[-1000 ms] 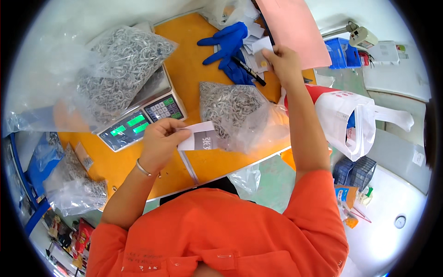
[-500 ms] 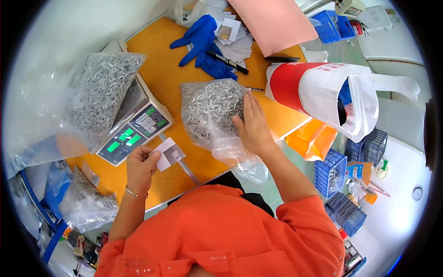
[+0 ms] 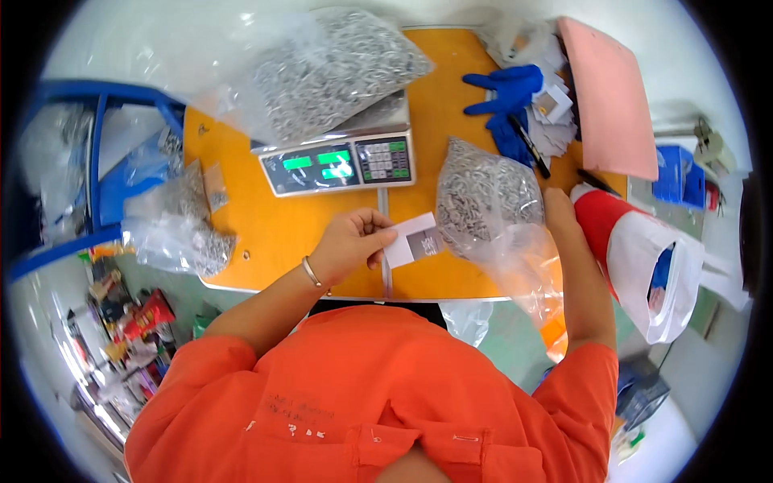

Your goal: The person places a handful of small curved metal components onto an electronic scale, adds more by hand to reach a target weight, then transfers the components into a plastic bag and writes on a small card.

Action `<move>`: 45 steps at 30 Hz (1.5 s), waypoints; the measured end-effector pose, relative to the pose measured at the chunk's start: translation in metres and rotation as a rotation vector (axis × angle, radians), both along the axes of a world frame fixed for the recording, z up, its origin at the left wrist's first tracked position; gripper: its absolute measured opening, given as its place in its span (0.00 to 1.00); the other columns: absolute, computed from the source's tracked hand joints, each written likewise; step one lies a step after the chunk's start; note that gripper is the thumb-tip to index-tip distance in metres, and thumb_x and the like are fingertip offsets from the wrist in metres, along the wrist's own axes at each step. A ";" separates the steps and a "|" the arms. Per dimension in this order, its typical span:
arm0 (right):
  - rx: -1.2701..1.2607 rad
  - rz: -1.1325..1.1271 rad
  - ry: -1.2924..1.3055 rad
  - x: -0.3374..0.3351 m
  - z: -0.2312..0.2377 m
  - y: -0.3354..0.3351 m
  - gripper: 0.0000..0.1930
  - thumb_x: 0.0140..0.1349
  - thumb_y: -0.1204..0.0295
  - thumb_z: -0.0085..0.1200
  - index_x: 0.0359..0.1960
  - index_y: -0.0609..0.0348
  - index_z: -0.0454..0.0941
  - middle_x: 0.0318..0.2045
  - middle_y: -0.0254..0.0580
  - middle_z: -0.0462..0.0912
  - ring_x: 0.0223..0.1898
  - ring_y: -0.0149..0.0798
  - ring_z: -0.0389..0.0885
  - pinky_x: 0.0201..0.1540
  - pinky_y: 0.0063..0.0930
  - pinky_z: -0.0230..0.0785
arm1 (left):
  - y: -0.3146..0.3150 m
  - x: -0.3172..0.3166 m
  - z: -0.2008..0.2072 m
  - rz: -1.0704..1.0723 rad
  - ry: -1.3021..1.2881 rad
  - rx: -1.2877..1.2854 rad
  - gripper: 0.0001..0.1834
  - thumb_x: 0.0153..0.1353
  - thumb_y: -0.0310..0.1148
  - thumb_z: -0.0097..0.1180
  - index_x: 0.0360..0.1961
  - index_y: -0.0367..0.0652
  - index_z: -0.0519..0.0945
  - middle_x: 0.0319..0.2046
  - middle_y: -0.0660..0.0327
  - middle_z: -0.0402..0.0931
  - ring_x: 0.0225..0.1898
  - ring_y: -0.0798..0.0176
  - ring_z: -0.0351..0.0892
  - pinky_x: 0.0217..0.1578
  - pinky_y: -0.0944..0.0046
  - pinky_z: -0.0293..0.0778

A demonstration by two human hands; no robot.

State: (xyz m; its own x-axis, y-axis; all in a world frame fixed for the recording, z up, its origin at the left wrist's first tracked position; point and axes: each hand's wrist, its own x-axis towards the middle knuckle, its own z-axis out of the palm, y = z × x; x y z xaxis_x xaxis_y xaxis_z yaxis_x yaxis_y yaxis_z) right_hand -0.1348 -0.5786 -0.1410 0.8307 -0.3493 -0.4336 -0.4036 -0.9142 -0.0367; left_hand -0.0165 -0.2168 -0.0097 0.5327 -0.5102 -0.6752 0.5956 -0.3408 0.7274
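Observation:
Between thumb and fingers, my left hand (image 3: 354,241) holds a small white card with a grey printed patch (image 3: 412,241), in front of the scale. Just right of it, a clear plastic bag of small silvery metal pieces (image 3: 489,193) lies on the table, its loose open end toward me. At that bag's right side is my right hand (image 3: 557,208); its fingers are foreshortened and mostly hidden, so I cannot tell whether they hold anything. A larger bag of similar metal pieces (image 3: 342,72) rests on the digital scale (image 3: 338,167), whose green displays are lit.
Blue gloves (image 3: 511,84), a black marker (image 3: 533,153) and paper cards (image 3: 555,121) lie at the back right. A pink sheet (image 3: 609,97) and a red-and-white bag (image 3: 636,249) stand farther right. More bagged metal pieces (image 3: 189,213) sit at the table's left.
The view has turned, so the scale and table appear shifted to the right. My right hand has moved off the bag's top to its right side. My left hand still holds the card.

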 end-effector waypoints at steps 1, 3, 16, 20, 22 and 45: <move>0.007 -0.006 0.052 0.003 0.000 -0.001 0.07 0.54 0.80 0.46 0.30 0.64 0.78 0.33 0.58 0.80 0.37 0.55 0.80 0.38 0.42 0.74 | 0.007 -0.004 -0.001 -0.049 0.023 0.032 0.08 0.57 0.27 0.55 0.35 0.34 0.74 0.20 0.63 0.72 0.17 0.74 0.70 0.16 0.74 0.66; 0.007 0.012 0.102 0.003 -0.005 -0.005 0.08 0.54 0.81 0.45 0.31 0.65 0.77 0.33 0.59 0.79 0.38 0.56 0.79 0.39 0.43 0.73 | 0.023 -0.011 -0.002 -0.018 0.030 0.041 0.08 0.57 0.28 0.55 0.35 0.33 0.74 0.19 0.63 0.73 0.18 0.74 0.70 0.16 0.74 0.66; 0.242 -0.104 -0.047 0.014 0.079 -0.017 0.08 0.49 0.74 0.50 0.25 0.70 0.75 0.23 0.63 0.76 0.30 0.57 0.77 0.35 0.41 0.68 | 0.111 -0.024 -0.009 0.177 -0.004 0.105 0.09 0.56 0.26 0.55 0.36 0.31 0.75 0.19 0.62 0.72 0.17 0.73 0.69 0.16 0.74 0.66; 0.222 -0.261 -0.314 0.007 0.176 0.020 0.09 0.55 0.73 0.51 0.30 0.70 0.76 0.28 0.51 0.77 0.27 0.39 0.75 0.34 0.28 0.66 | 0.139 -0.026 -0.023 0.145 -0.053 0.164 0.09 0.57 0.27 0.54 0.37 0.32 0.75 0.20 0.63 0.74 0.17 0.74 0.72 0.16 0.74 0.68; 0.385 -0.022 -0.762 -0.003 0.216 0.059 0.09 0.60 0.72 0.50 0.31 0.67 0.76 0.20 0.34 0.71 0.19 0.25 0.63 0.24 0.19 0.58 | 0.158 -0.026 -0.043 0.083 -0.159 0.259 0.09 0.57 0.28 0.54 0.36 0.31 0.75 0.21 0.60 0.74 0.18 0.72 0.72 0.16 0.74 0.68; 1.131 -0.643 -0.610 -0.052 0.026 0.446 0.16 0.65 0.69 0.42 0.48 0.68 0.70 0.34 0.45 0.79 0.33 0.33 0.78 0.33 0.23 0.70 | 0.275 -0.005 -0.158 -0.642 -1.443 0.099 0.19 0.51 0.34 0.58 0.46 0.44 0.76 0.47 0.61 0.69 0.52 0.59 0.66 0.54 0.51 0.58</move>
